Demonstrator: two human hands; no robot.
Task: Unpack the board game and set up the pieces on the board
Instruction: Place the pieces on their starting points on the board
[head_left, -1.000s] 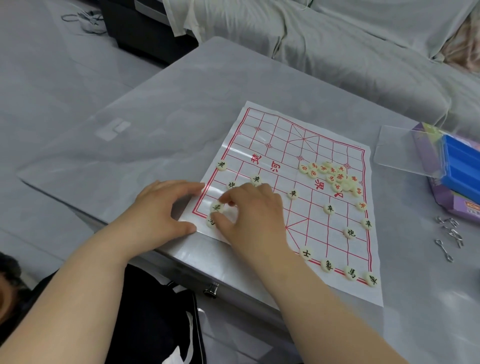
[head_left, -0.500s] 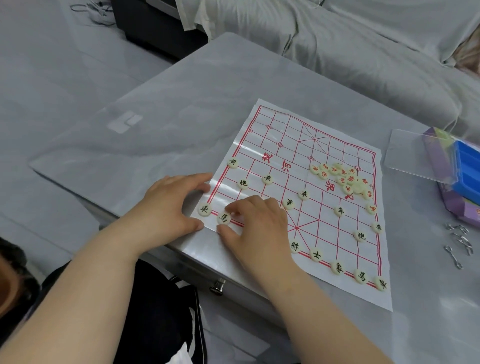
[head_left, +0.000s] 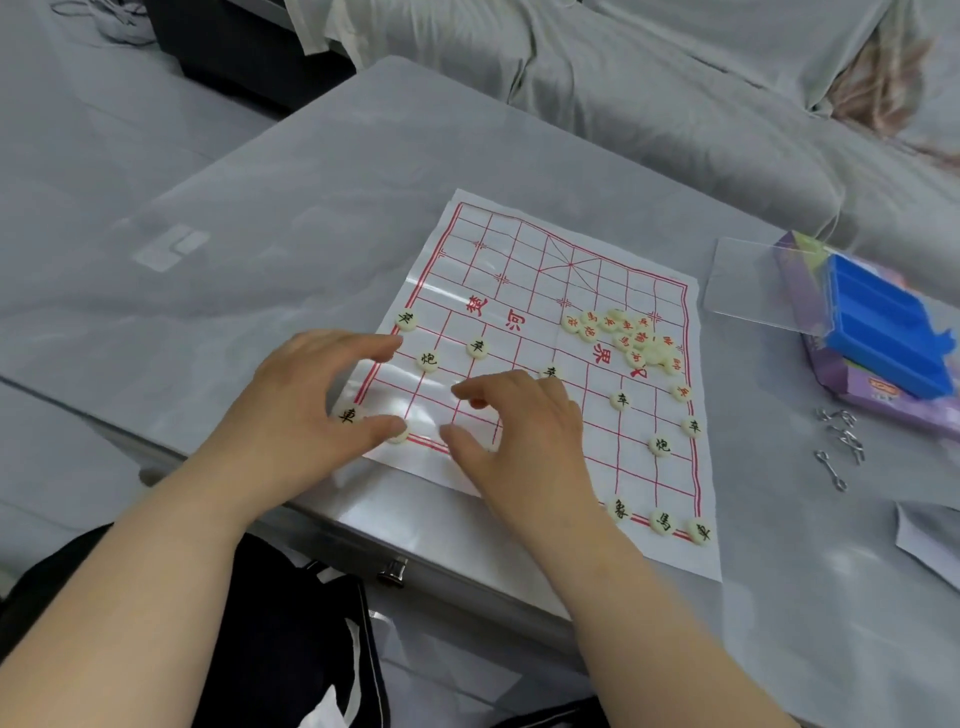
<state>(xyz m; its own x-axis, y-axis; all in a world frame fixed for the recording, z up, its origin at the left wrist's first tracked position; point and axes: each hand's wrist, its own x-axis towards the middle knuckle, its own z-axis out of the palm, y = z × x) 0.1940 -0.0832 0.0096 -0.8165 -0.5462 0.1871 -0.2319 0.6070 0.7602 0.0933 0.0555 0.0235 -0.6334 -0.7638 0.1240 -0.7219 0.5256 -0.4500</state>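
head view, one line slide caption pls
Both hands arrange black-lettered pieces on the paper xiangqi board; red-lettered pieces wait piled.

Glossy plastic-film board (head_left: 524, 270), smooth cream pieces (head_left: 621, 400)

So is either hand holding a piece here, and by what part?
Neither clearly grips one. Left hand has its thumb on the edge of a back-row piece; right hand hovers with curled fingers, contents hidden.

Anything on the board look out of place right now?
Yes: the red-lettered pieces lie in a loose heap near the river markings on the board, some overlapping, not on grid points. The black-lettered ones sit singly.
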